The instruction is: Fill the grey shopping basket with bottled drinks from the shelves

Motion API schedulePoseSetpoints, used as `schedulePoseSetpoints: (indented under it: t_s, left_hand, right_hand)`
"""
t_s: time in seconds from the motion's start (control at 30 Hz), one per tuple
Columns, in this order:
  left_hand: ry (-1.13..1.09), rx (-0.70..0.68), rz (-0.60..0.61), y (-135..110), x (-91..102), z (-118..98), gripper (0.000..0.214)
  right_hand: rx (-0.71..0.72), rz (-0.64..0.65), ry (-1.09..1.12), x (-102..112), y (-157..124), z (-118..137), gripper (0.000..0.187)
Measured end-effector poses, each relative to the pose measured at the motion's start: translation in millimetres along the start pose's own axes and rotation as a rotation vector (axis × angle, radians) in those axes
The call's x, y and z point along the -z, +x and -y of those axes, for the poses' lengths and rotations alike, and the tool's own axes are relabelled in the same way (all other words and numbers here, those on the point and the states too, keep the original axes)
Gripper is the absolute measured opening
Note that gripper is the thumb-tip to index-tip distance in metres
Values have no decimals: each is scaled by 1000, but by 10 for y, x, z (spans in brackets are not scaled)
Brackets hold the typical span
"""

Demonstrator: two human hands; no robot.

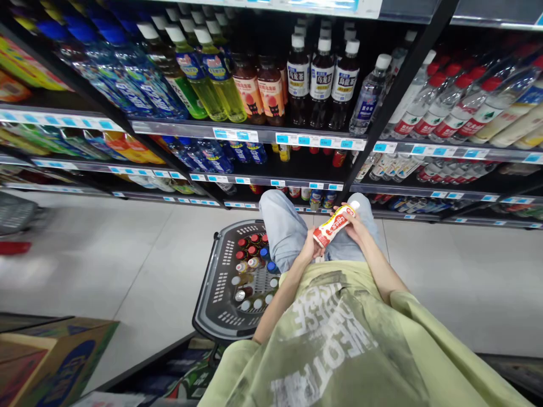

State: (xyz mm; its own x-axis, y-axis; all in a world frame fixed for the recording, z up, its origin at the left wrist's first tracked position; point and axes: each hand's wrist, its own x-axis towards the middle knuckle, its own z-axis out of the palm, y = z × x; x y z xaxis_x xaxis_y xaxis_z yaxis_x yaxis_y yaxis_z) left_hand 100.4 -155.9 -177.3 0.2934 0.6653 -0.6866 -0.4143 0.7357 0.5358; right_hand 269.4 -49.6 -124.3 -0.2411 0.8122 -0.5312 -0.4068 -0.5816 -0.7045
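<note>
A drink bottle [334,226] with a red and white label and a white cap lies tilted across my lap, cap end toward the upper right. Around its lower end are the fingers of my left hand [312,246]. My right hand [355,226] grips it nearer the cap. To the left of my knees stands a grey shopping basket [212,282] holding several bottles, among them red-capped bottles [252,250] and blue-capped bottles [271,266]. My left forearm hides part of the basket's right side.
Drink shelves [314,135] run across the front, with rows of oolong tea bottles [322,76] and red-capped water bottles [449,113]. A cardboard box [72,350] is at the lower left. Another grey basket [17,212] sits at the far left on the tiled floor [139,265].
</note>
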Motion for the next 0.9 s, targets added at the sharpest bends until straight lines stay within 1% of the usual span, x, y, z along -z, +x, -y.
schedulePoseSetpoints:
  t_s: [0.13, 0.33, 0.43, 0.5, 0.6, 0.7, 0.77, 0.83, 0.9]
  left_hand:
    - [-8, 38, -43, 30, -35, 23, 91]
    - [-108, -11, -140, 93, -123, 71, 76]
    - [-69, -83, -135, 76, -149, 83, 71]
    - [-1, -186, -121, 14, -159, 72, 66]
    - [157, -398, -114, -176, -180, 13, 57]
    - [351, -579, -115, -474, -214, -104, 52]
    - [443, -687, -179, -716, -224, -217, 46]
    - [499, -790, -286, -974, -207, -356, 41]
    - [540, -868, -355, -1230, -160, -514, 40]
  right_hand:
    - [-17, -28, -20, -26, -8, 8, 54]
    - [-15, -54, -39, -43, -35, 2, 52]
    - [-45, -1, -41, -49, -68, 2, 54]
    - [-73, 47, -53, -50, -96, 6, 54]
    - [-99, 77, -75, -68, -163, 16, 49]
    - [-68, 47, -90, -150, -288, 26, 52]
    - [-53, 57, -99, -261, -410, 25, 59]
    - [-59, 117, -123, -418, -557, 2, 64]
    - [-52, 195, -190, -610, -726, -65, 69]
